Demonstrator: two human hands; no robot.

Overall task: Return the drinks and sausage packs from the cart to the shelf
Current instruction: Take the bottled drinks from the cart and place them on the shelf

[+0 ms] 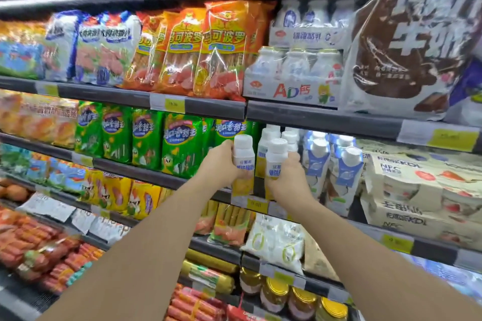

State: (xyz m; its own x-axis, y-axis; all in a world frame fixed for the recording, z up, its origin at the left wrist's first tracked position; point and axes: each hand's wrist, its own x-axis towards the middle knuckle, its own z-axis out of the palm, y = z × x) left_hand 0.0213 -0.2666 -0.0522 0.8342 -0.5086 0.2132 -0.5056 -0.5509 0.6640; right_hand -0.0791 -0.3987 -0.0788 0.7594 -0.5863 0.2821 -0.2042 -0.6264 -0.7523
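My left hand [220, 161] grips a white-capped yellow drink bottle [243, 164], held upright at the front edge of the third shelf [323, 118]. My right hand [285, 180] holds a second bottle of the same kind [276, 157] just to its right. Behind them stand more of these white-and-yellow bottles [270, 138] in the shelf row. Green sausage packs [182, 146] hang to the left on that shelf, and orange sausage packs [221, 49] stand one shelf up. The cart is out of view.
Blue-and-white drink cartons [336, 164] stand right of the bottles, then boxed juice packs [417, 190]. Multipacks of small white bottles [297, 70] and a brown milk bag [407, 44] fill the upper right. Yellow-lidded jars [276, 292] and loose red sausages [39, 250] lie below.
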